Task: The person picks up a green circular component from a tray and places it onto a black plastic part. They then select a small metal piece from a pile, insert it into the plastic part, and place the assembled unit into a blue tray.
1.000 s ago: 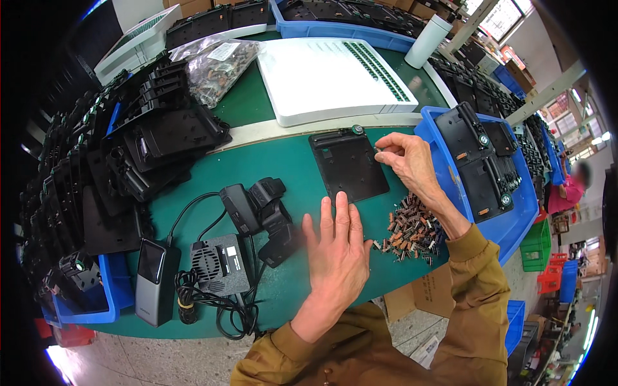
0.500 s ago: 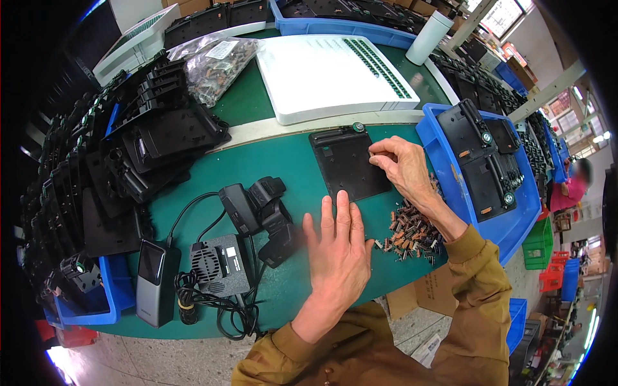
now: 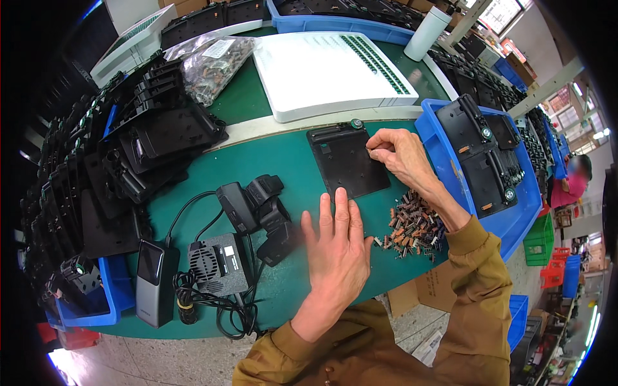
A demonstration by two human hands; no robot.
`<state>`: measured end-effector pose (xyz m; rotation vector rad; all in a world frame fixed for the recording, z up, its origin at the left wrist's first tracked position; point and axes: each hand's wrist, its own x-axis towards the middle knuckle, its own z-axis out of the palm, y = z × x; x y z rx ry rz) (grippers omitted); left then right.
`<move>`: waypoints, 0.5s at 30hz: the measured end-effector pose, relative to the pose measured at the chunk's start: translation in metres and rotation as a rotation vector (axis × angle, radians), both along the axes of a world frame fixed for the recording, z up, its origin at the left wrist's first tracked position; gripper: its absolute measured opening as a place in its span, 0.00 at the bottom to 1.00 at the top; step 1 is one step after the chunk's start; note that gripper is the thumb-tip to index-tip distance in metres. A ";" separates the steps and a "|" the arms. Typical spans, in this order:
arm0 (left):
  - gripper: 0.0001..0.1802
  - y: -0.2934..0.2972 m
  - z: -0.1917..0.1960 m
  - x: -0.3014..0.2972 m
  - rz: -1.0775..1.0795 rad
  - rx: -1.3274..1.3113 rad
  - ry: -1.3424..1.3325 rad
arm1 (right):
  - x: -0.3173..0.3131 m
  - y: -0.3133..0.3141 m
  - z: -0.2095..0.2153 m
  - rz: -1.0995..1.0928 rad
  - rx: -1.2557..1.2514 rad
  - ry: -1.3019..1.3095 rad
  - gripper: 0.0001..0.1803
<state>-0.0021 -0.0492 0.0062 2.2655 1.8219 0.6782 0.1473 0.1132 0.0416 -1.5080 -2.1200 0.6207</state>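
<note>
Out of sight, out of focus

Right hand [image 3: 404,157]: thumb and fingertips meet at the black panel [image 3: 347,164], covering part of its right edge; anything between them too small to tell. Heap of small parts [image 3: 412,225]: upper right hidden by the wrist, single pieces too tiny to sort. Left hand [image 3: 338,248]: palm side unseen. Cardboard box [image 3: 432,287]: partly under the green table [image 3: 225,161]. Brown sleeves [image 3: 479,283]: cut by lower edge. Co-worker [image 3: 568,188]: face blurred.
</note>
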 end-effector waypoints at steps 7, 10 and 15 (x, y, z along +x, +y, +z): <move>0.36 0.001 -0.003 0.001 -0.005 -0.008 0.001 | 0.000 -0.009 0.004 -0.045 0.016 -0.004 0.11; 0.36 0.002 -0.002 0.001 -0.004 -0.006 -0.003 | 0.000 -0.004 0.010 -0.064 0.059 0.015 0.11; 0.36 0.002 -0.001 0.002 -0.007 -0.005 0.008 | 0.004 0.021 0.007 -0.120 0.013 0.040 0.16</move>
